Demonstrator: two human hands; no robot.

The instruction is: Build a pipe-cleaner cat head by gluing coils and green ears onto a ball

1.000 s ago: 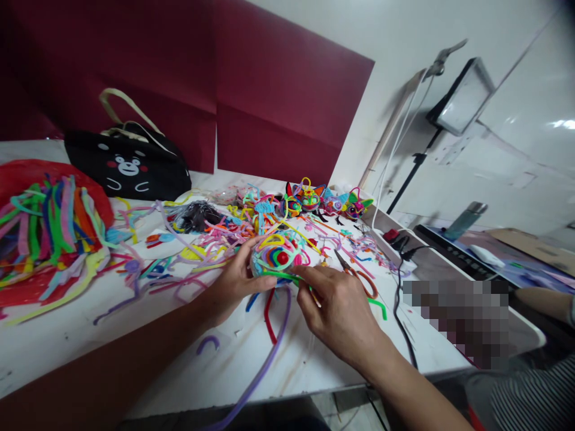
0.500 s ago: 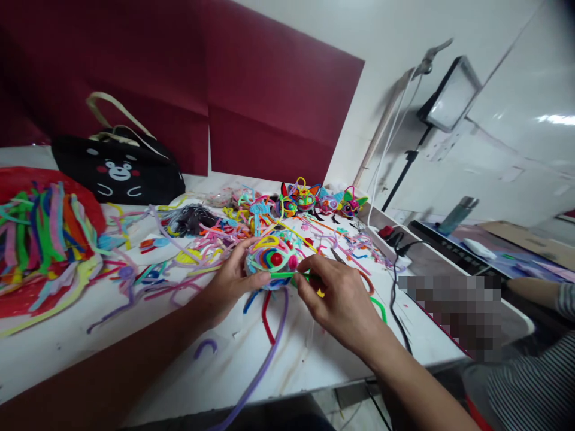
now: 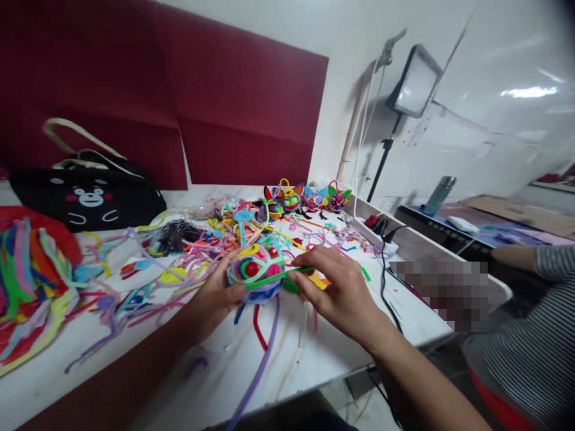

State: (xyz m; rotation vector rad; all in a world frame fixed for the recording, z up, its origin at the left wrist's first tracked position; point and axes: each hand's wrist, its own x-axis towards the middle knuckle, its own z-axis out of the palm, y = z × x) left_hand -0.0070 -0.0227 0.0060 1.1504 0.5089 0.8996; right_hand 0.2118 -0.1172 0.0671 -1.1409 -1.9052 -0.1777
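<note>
My left hand is closed around a multicoloured pipe-cleaner head with red eye spots, held just above the white table. My right hand pinches a green pipe cleaner that runs across the front of that head. A long purple pipe cleaner and a red one hang from under it toward the table's near edge.
Loose pipe cleaners litter the table; a bundle of them lies on red plastic at left. A black bear bag sits behind. Finished cat-like heads stand at the back. A black cable runs at right, beside a person in a striped sleeve.
The view has swung right, so everything sits further left in frame. My right hand has pulled the green pipe cleaner across the head, which my left hand has turned a little.
</note>
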